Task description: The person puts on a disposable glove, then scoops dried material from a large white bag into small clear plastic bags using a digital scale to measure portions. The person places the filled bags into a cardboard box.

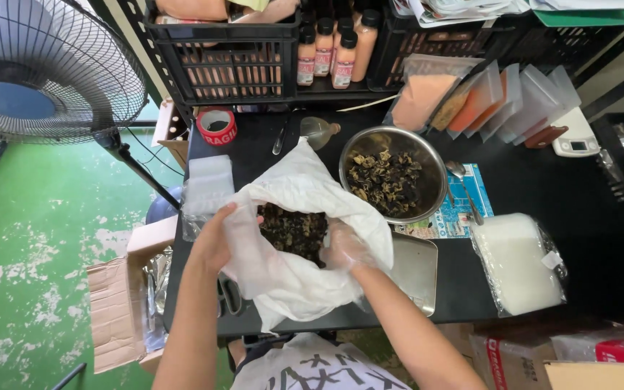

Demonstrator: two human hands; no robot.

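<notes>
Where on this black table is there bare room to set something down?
Bare black table shows between the steel bowl, the scale and the packet of clear bags. The front is crowded: both gloved hands, left and right, hold open the white bag beside the steel tray.

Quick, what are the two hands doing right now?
Left hand: bare, gripping the edge of the white bag, holding it open.
Right hand: in a clear glove, reaching into the bag's mouth by the dark dried pieces; grip cannot be told.
</notes>
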